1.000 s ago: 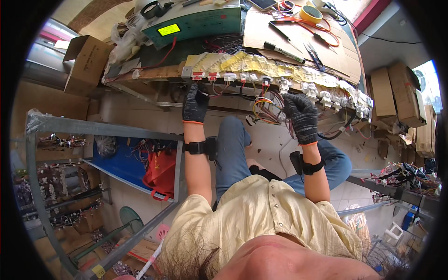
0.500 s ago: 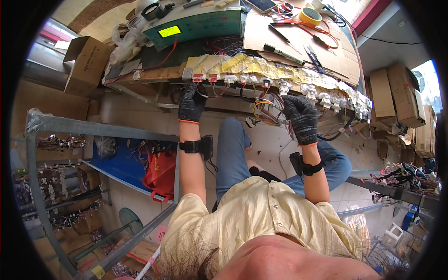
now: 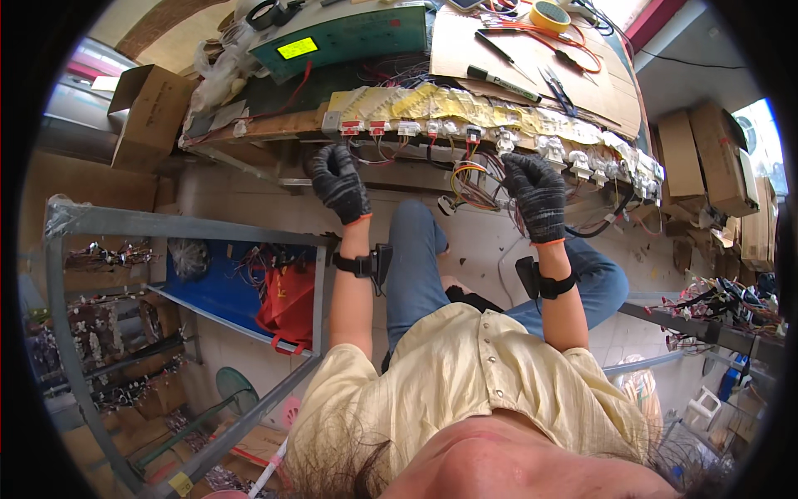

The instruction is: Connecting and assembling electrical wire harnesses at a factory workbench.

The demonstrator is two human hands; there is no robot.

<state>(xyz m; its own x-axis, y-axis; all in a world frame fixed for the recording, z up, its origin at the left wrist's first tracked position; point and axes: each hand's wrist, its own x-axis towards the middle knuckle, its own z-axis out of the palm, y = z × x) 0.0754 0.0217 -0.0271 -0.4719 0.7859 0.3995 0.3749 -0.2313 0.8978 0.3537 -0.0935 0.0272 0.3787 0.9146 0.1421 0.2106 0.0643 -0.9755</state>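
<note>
Both hands wear dark grey knitted gloves. My left hand (image 3: 339, 183) is closed, fingers curled, just below the bench edge near the red and white connectors (image 3: 351, 128); whatever it may hold is hidden. On the right, my right hand (image 3: 536, 198) pinches at a wire harness (image 3: 475, 185), whose orange, yellow and dark wires hang in a loop beside the fingers. Its fingertips are just under a white connector (image 3: 504, 141). A row of sockets under yellowish tape (image 3: 424, 103) runs along the bench's front edge. A dark connector (image 3: 473, 133) with wires sits in this row.
On the bench are a green tester (image 3: 341, 43) with a lit screen, a marker (image 3: 504, 84), pliers (image 3: 558, 90) and a tape roll (image 3: 549, 17) on cardboard (image 3: 453, 50). A metal frame (image 3: 191, 221) stands at left, cable bundles (image 3: 723, 303) at right.
My left hand has drawn back from the red connector at the left end, its fingers now curled. The right hand has moved slightly up toward the white connector.
</note>
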